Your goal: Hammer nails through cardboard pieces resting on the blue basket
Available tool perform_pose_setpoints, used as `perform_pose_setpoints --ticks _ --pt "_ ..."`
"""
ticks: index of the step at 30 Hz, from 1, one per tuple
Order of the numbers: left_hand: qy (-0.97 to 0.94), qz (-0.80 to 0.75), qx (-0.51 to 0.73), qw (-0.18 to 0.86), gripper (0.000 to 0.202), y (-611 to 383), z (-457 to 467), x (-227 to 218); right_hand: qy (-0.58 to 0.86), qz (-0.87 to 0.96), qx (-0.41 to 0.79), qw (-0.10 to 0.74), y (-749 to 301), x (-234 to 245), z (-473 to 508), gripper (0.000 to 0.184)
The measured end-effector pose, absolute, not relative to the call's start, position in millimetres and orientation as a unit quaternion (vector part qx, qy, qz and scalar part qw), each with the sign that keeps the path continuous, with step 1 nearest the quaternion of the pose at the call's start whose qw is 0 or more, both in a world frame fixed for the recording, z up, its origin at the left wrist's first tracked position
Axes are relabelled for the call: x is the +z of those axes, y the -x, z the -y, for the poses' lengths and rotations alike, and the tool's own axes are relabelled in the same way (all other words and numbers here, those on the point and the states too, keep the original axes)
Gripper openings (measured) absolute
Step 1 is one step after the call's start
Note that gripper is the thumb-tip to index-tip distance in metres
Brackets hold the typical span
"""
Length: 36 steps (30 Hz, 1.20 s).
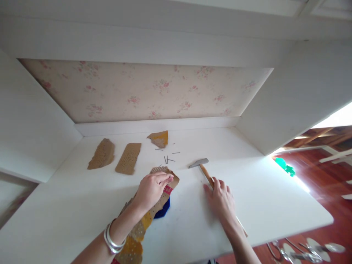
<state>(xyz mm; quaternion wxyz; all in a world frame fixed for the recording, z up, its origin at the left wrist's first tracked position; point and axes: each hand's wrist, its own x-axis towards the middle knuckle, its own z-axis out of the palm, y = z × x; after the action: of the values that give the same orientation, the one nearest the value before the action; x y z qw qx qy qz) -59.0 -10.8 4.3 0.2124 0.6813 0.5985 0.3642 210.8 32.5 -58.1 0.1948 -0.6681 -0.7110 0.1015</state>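
Observation:
A long strip of torn cardboard [155, 208], dotted with punched holes and patched with yellow and red, runs from the lower left up to the middle of the white tabletop. Over its far end, my left hand [152, 190] is closed in a pinch; whatever is between the fingertips is too small to make out. A dark blue object [163, 209] shows partly beneath the strip. My right hand [221, 200] closes around the wooden handle of a hammer [205, 170], whose metal head rests toward the back. Several loose nails [168, 159] lie beyond the strip.
Two perforated cardboard pieces [128, 158] [101, 154] lie at the left, and a torn yellow-brown piece [160, 138] near the back. White panels enclose the tabletop [275, 198] at the back and sides. A green object [284, 166] is beyond its right edge.

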Motion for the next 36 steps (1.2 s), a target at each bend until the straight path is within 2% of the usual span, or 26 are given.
perform_pose_setpoints --ticks 2,5,8,11,12,14,16,31,36 --pt "-0.68 -0.602 0.363 0.208 0.017 58.4 10.2 4.2 0.676 0.704 0.127 0.178 -215.1 -63.4 -36.7 0.023" --pt "-0.683 -0.603 0.36 0.201 0.019 57.0 10.1 6.4 0.675 0.692 0.185 0.179 -215.9 -60.5 -44.2 0.021" --pt "-0.68 -0.607 0.363 0.196 0.019 55.7 10.8 7.4 0.66 0.672 0.272 0.197 -214.2 -43.0 -44.9 0.029" --pt "-0.677 -0.613 0.362 0.189 0.019 54.6 11.9 6.8 0.631 0.646 0.371 0.217 -208.5 -16.3 -27.9 0.045" --pt "-0.678 -0.615 0.357 0.186 0.019 54.1 12.3 6.7 0.613 0.632 0.416 0.228 -205.5 -7.4 -19.0 0.047" --pt "-0.682 -0.62 0.346 0.178 0.021 53.1 13.0 7.4 0.552 0.519 0.588 0.284 -198.1 7.5 0.1 0.047" --pt "-0.686 -0.62 0.339 0.173 0.021 52.0 13.4 9.4 0.515 0.477 0.647 0.297 -189.1 17.1 16.7 0.052" --pt "-0.707 -0.619 0.301 0.161 0.028 48.6 14.6 20.9 0.496 0.55 0.63 0.235 -162.6 11.2 37.0 0.051" --pt "-0.694 -0.619 0.312 0.195 0.025 52.7 12.1 14.1 0.489 0.543 0.629 0.266 -164.3 9.9 38.0 0.045"
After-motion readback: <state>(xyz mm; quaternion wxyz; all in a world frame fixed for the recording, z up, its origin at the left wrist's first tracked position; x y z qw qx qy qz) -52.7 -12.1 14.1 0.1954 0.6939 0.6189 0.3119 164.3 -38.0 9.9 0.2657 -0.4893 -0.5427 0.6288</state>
